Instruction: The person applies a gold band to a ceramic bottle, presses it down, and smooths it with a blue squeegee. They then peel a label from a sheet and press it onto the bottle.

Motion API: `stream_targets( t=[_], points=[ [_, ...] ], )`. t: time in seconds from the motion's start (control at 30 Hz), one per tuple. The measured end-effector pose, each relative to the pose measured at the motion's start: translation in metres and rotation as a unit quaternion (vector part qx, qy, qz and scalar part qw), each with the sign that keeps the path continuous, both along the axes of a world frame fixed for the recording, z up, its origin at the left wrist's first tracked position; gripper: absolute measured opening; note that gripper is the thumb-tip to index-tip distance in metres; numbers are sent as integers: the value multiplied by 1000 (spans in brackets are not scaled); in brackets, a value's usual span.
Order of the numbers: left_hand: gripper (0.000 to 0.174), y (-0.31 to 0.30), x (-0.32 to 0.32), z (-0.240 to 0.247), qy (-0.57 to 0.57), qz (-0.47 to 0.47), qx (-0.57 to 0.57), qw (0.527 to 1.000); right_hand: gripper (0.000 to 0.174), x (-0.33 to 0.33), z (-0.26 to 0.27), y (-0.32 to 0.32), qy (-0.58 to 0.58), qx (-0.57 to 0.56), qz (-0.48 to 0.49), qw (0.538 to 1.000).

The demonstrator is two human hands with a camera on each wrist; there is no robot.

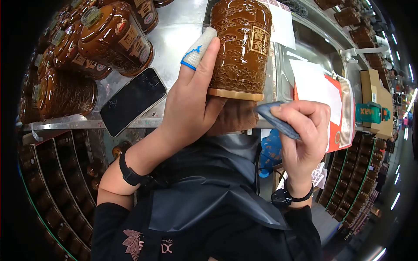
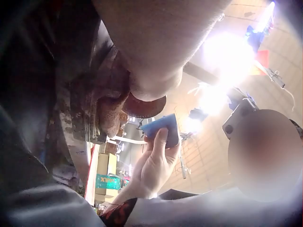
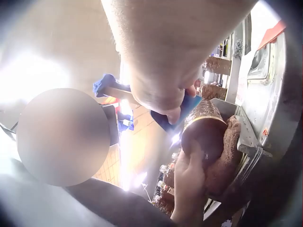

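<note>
A glossy brown embossed bottle (image 1: 239, 52) with gold characters and a gold band lies with its base toward the person. My left hand (image 1: 187, 100) grips it from the left, the thumb by the base, with a white knitted cover (image 1: 195, 50) on one finger. Brown cloth (image 1: 235, 116) lies below the base. Just right of the base, my right hand (image 1: 309, 126) pinches a folded blue-grey pad (image 1: 278, 121), its tip close to the gold band. The right wrist view shows the bottle's round dark base (image 3: 210, 137) with the left thumb against it.
Several brown bottles (image 1: 115, 39) crowd the metal table's left side, near a dark phone (image 1: 134, 101). White papers (image 1: 315, 82) and an orange folder (image 1: 335, 143) lie right. Beyond them are a cardboard box (image 1: 372, 87) and a green MAX box (image 1: 368, 112). Bottle racks (image 1: 56, 174) stand below left.
</note>
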State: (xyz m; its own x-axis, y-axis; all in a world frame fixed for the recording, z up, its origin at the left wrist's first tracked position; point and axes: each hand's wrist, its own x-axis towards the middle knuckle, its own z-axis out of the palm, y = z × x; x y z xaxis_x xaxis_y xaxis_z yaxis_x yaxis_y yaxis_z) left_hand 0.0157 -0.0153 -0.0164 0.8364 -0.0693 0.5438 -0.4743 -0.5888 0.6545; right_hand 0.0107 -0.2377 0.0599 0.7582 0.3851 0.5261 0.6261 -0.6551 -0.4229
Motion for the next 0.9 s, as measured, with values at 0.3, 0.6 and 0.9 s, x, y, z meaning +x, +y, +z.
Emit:
stream_targets(
  t=[0.3, 0.6, 0.9],
  points=[
    [84, 6, 0, -4, -11, -2, 6, 1000, 41, 4, -10, -3, 26, -17, 24, 999],
    [92, 2, 0, 15, 29, 15, -9, 999, 32, -4, 0, -5, 30, 46, -17, 998],
    [78, -4, 20, 26, -46, -37, 43, 997, 34, -5, 5, 11, -44, -57, 10, 997]
  ],
)
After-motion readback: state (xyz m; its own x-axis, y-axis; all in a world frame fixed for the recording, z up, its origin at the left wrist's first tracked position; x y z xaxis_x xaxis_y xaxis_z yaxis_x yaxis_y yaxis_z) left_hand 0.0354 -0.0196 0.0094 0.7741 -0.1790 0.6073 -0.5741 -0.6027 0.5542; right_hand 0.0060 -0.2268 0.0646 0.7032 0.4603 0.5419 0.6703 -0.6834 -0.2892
